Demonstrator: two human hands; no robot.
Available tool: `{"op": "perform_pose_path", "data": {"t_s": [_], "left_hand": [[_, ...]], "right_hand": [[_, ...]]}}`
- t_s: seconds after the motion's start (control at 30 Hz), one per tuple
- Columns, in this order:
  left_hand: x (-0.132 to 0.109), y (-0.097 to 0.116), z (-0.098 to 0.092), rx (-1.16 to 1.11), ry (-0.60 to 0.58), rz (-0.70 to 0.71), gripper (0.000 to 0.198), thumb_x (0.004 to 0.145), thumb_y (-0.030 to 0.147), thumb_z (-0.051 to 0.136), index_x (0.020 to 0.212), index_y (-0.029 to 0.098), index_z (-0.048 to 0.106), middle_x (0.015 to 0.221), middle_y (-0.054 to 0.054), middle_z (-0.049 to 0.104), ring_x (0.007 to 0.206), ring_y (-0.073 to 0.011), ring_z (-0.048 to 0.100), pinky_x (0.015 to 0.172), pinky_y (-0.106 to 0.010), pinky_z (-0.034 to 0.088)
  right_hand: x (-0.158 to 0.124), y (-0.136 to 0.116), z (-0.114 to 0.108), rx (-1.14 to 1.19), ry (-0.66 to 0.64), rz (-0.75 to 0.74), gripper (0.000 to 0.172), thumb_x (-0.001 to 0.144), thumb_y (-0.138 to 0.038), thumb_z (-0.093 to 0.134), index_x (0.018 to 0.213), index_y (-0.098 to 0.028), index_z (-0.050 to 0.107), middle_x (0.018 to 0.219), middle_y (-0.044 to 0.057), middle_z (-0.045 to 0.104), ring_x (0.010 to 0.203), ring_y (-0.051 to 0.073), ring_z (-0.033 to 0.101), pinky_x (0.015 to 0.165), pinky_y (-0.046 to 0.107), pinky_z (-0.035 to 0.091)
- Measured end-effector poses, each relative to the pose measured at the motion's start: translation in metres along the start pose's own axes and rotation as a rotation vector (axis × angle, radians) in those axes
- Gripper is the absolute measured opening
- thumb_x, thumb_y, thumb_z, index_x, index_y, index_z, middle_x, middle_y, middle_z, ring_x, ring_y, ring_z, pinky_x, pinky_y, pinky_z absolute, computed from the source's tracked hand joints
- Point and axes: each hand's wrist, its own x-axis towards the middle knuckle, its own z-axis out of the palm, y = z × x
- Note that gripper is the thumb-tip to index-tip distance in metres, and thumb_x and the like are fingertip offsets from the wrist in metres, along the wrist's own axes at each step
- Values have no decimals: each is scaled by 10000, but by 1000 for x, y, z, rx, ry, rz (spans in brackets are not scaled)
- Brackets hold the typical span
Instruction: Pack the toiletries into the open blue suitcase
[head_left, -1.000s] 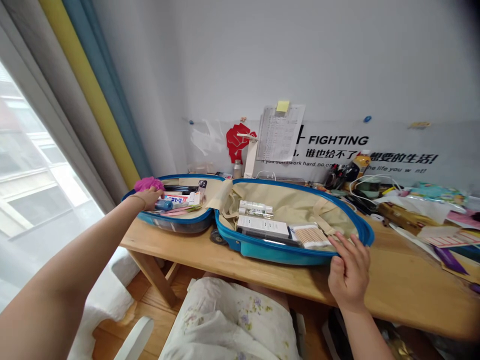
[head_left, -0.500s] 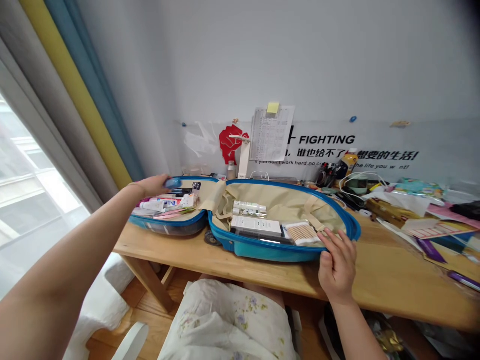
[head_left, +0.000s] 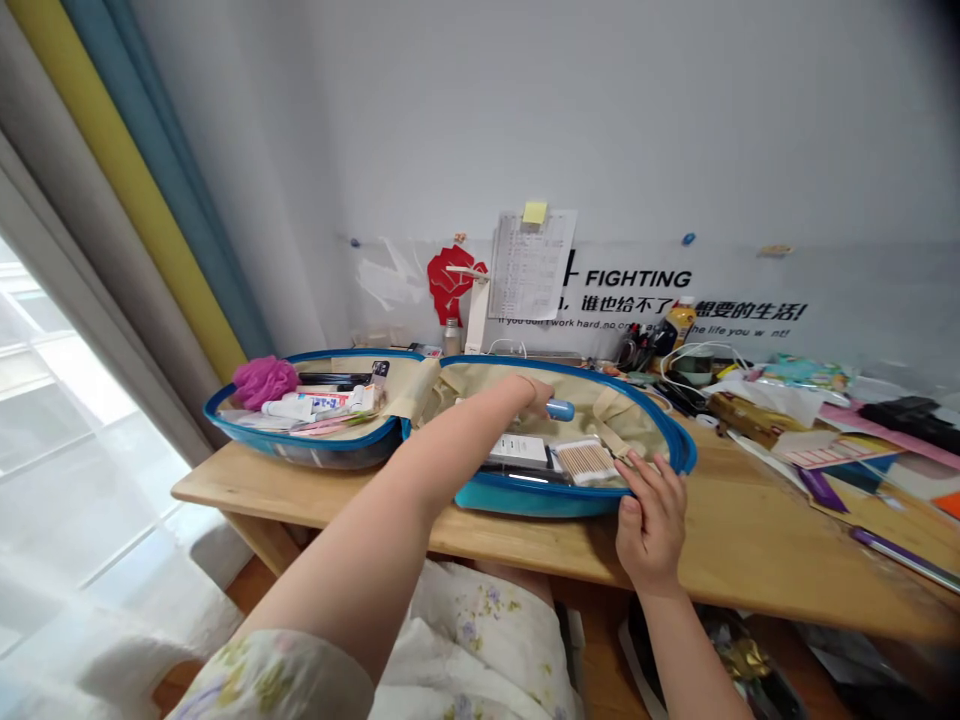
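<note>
An open blue suitcase (head_left: 544, 503) lies spread on the wooden table. My left hand (head_left: 538, 395) is over its right half, closed around a blue cylinder with a rounded end (head_left: 561, 410); the rest of it is hidden by the hand. My right hand (head_left: 654, 520) rests at the front right rim, fingers stretched and apart, close to a pack of cotton swabs (head_left: 587, 461). Left of the swabs lies a white box (head_left: 523, 450), partly behind my left forearm. A pink bath puff (head_left: 264, 383), a toothpaste tube (head_left: 324, 402) and other toiletries fill the left half.
Papers, cords and a brown pouch (head_left: 757, 415) clutter the table's right side. Along the wall stand an orange-capped bottle (head_left: 679, 325) and a white lamp (head_left: 477, 315). A curtain (head_left: 135, 200) hangs at the left by the window.
My left hand has moved right, from the suitcase's left half to its right half, carrying the blue cylinder. The bath puff is now uncovered. My right hand stays at the rim.
</note>
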Motion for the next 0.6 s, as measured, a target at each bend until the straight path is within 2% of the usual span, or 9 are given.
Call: {"op": "perform_pose_path", "data": {"t_s": [0.2,0.43,0.6], "left_hand": [[21,21,19,11,-14,18,543,828,372,605,1313,134,547,1356,-171,559,1177,-292,571,966,-364,477],[32,21,31,-28,-15,62,524,796,319,585,1283,124,583,1338,-199,566,1197,-307,564,1001,-387,465],[42,21,35,-75,-25,96,503,754,252,573,1245,152,614,1299,-171,605,1140,-285,605,977,-368,481]], "right_hand": [[0,-1,-2,-11,-20,3,374,934,-232,380,1224,-229,617,1242,104,635,1305,277,467,1088,529,321],[0,-1,-3,-2,-14,-12,376,935,-231,383,1234,-229,611,1233,111,638,1302,282,468,1081,531,322],[0,-1,-2,-15,-24,0,365,935,-238,381,1208,-220,622,1222,114,642,1295,289,474,1076,550,325]]}}
